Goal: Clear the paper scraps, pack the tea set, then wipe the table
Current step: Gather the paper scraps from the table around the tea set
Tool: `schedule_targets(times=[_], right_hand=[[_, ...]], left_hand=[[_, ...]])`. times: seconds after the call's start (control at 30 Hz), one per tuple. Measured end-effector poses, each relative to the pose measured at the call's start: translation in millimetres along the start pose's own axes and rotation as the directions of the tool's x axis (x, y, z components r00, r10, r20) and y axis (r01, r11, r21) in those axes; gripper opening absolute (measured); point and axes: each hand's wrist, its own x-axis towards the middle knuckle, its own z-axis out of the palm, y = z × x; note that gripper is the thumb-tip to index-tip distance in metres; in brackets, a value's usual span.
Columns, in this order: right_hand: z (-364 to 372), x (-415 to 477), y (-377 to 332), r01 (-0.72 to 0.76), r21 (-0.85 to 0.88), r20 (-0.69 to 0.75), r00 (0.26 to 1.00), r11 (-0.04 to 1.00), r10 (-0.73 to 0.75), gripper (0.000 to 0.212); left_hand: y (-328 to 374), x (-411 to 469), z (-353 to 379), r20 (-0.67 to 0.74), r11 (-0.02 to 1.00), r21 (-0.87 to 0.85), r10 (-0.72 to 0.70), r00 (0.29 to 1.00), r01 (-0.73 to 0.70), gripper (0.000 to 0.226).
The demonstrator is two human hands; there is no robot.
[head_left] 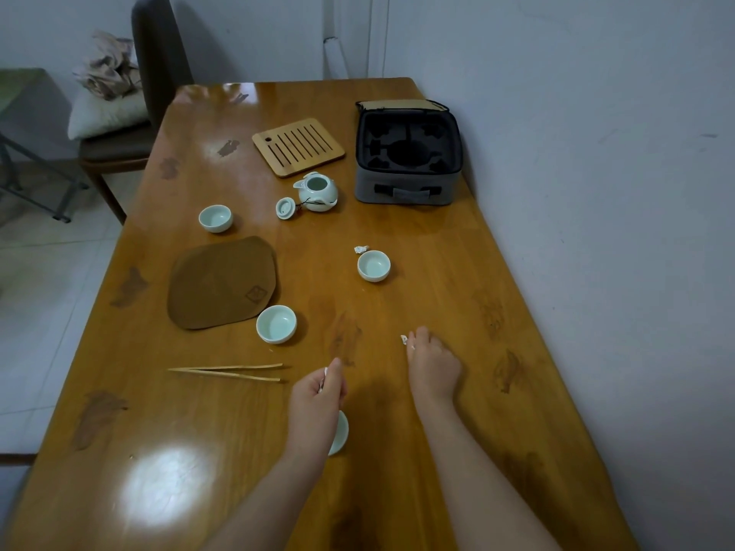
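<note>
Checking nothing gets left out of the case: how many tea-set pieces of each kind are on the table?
Teacups: 4 (one half hidden by the left hand, which pinches a paper scrap)
Teapot: 1
Teapot lid: 1
Bamboo tray: 1
Bamboo tongs: 1
Brown tea mat: 1
Total: 9

You count four cups: cup (pixel 215 218) 10 o'clock, cup (pixel 373 266) 1 o'clock, cup (pixel 276 324) 8 o'clock, cup (pixel 341 431) 6 o'clock, half under wrist. Three scraps: scrap (pixel 361 249) 12 o'clock, scrap (pixel 404 339) 4 o'clock, scrap (pixel 324 376) 6 o'clock, in left hand (pixel 317 393). One each: teapot (pixel 318 192), lid (pixel 285 208), tray (pixel 298 147), case (pixel 407 153), mat (pixel 220 282), tongs (pixel 226 371), chair (pixel 159 69).
</note>
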Motion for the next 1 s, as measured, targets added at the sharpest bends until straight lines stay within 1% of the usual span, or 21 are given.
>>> schedule_targets(times=[0.1,0.13,0.2,0.27,0.3,0.33,0.37,0.4,0.43,0.47,0.5,0.53,0.57,0.6,0.67,0.73,0.77,0.83,0.97,1.0], right_hand=[[4,3,6,0.032,0.119,0.019,0.999,0.992,-0.035,0.033],[4,5,6,0.029,0.175,0.063,0.997,0.984,-0.040,0.035],[5,12,8,0.035,0.247,0.097,0.993,0.968,-0.060,0.039],[-4,14,6,-0.004,0.307,0.100,0.995,0.952,-0.028,0.040],[-7,11,4,-0.057,0.338,0.061,0.997,0.939,0.039,0.041],[-10,10,3,-0.151,0.410,0.036,0.988,0.900,0.150,0.042],[-11,11,4,-0.238,0.505,0.017,0.964,0.830,0.266,0.041],[-14,9,4,-0.288,0.588,0.013,0.938,0.756,0.347,0.041],[-17,6,2,-0.325,0.641,0.010,0.909,0.696,0.416,0.041],[-20,4,0,-0.348,0.669,0.010,0.887,0.657,0.461,0.042],[-21,2,-3,-0.354,0.676,-0.004,0.875,0.646,0.484,0.042],[-20,1,-3,-0.351,0.661,-0.022,0.875,0.664,0.484,0.042],[-17,1,-4,-0.337,0.621,-0.048,0.885,0.708,0.463,0.041],[-12,-1,-6,-0.313,0.548,-0.083,0.902,0.776,0.423,0.040],[-5,-6,-13,-0.263,0.324,-0.122,0.941,0.909,0.315,0.033],[2,-13,-20,-0.186,0.072,-0.113,0.975,0.980,0.194,0.027],[5,-16,-23,-0.130,-0.027,-0.101,0.987,0.991,0.127,0.028],[7,-20,-25,-0.038,-0.123,-0.061,0.998,0.992,0.031,0.033],[11,-18,-20,0.095,-0.218,-0.100,0.988,0.971,-0.119,0.030],[11,-17,-18,0.115,-0.222,-0.110,0.984,0.968,-0.142,0.032]], left_hand=[[-1,0,-2,-0.002,1.000,-0.004,0.002,1.000,-0.002,0.047],[-1,0,-2,-0.002,1.000,-0.008,0.001,1.000,-0.001,0.047],[-2,0,-4,-0.004,1.000,-0.012,-0.001,1.000,0.001,0.046],[-2,1,-7,0.003,1.000,-0.011,-0.003,1.000,0.003,0.046],[-2,1,-10,0.008,1.000,-0.014,-0.006,1.000,0.006,0.046],[-2,2,-12,0.010,1.000,-0.020,-0.012,1.000,0.012,0.046],[-2,2,-15,0.009,0.999,-0.025,-0.021,1.000,0.021,0.046],[-2,3,-19,0.009,0.999,-0.028,-0.029,1.000,0.029,0.046],[-2,3,-23,0.012,0.999,-0.030,-0.033,0.999,0.034,0.046],[-2,3,-28,0.021,0.999,-0.030,-0.035,0.999,0.036,0.046],[-1,3,-34,0.031,0.999,-0.028,-0.034,0.999,0.034,0.046],[-1,3,-39,0.040,0.999,-0.022,-0.029,0.999,0.030,0.046],[-1,3,-46,0.047,1.000,-0.018,-0.021,0.999,0.021,0.045],[-1,3,-52,0.052,1.000,-0.014,-0.011,0.999,0.012,0.045],[-1,3,-64,0.060,1.000,-0.004,0.000,0.998,0.000,0.046],[-3,4,-73,0.054,1.000,0.010,-0.002,0.999,0.002,0.046],[-4,5,-77,0.047,1.000,0.013,-0.009,0.999,0.008,0.047],[-7,4,-83,0.040,1.000,0.009,-0.017,0.999,0.017,0.046],[-11,1,-90,0.026,1.000,0.004,-0.027,0.999,0.027,0.046],[-11,1,-90,0.024,0.999,0.000,-0.032,0.999,0.032,0.046]])
